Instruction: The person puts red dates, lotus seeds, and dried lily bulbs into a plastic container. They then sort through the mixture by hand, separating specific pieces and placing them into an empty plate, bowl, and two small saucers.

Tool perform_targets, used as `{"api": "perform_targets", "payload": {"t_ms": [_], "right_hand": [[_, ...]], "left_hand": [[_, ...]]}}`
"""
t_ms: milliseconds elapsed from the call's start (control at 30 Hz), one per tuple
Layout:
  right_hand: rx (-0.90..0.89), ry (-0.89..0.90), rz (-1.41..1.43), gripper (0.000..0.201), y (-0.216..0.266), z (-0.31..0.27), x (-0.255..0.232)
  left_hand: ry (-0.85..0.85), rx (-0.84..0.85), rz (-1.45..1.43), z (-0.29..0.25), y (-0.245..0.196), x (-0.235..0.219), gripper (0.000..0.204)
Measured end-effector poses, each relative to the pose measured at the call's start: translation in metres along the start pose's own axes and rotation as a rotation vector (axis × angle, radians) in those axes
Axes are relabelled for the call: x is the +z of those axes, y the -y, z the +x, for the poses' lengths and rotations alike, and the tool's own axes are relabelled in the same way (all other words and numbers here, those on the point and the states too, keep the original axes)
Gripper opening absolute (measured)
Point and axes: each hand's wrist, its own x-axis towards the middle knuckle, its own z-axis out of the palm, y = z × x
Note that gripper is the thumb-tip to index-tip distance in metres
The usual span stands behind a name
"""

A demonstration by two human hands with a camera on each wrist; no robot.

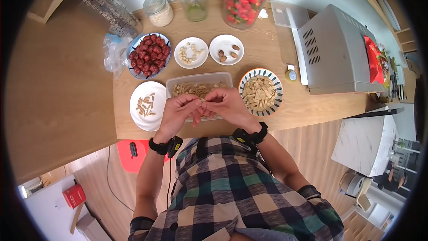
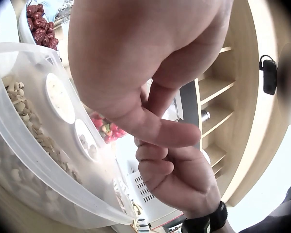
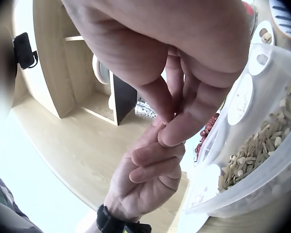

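Both hands meet over a translucent plastic box (image 1: 199, 77) that holds many pale, dry, chip-like pieces (image 3: 254, 153). Thumb and fingertips of the left hand (image 1: 178, 109) pinch a small pale piece (image 1: 203, 100). From the other side, the right hand (image 1: 232, 107) pinches at the same piece, its fingertips against those of the left. Fingers hide most of the piece, and I cannot tell its kind. Left of the box, a white plate (image 1: 149, 125) carries slender brownish pieces. To the right, a stripe-rimmed bowl (image 1: 279, 93) is full of pale pieces.
Behind the box stand red dates (image 1: 149, 56) on a blue-rimmed plate and two small white plates (image 1: 191, 65) (image 1: 227, 38) with round pale kernels and brown nuts. Further back are a glass jar (image 1: 158, 11), a vase (image 1: 195, 6) and a strawberry container (image 1: 245, 0). A grey appliance (image 1: 334, 49) stands right.
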Motion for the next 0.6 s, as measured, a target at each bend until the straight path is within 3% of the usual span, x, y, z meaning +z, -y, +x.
{"api": "perform_targets", "payload": {"t_ms": [133,267,367,433,600], "right_hand": [[-0.013,-0.036,0.042,0.011,0.002,-0.009,-0.011],[0.023,-0.188,0.084,0.013,0.018,-0.033,-0.037],[0.018,-0.268,0.177,0.017,0.022,-0.059,-0.063],[0.002,-0.310,0.214,0.020,0.024,-0.076,-0.075],[-0.086,-0.264,0.287,0.028,0.024,-0.108,-0.093]], "left_hand": [[0.019,-0.040,0.063,0.006,-0.007,0.011,0.017],[-0.014,-0.037,0.129,0.017,-0.023,0.030,0.017],[0.047,0.056,0.278,0.044,-0.031,0.052,0.019],[0.205,0.099,0.382,0.067,-0.033,0.074,0.021],[0.370,0.084,0.688,0.117,-0.022,0.133,0.023]]}}
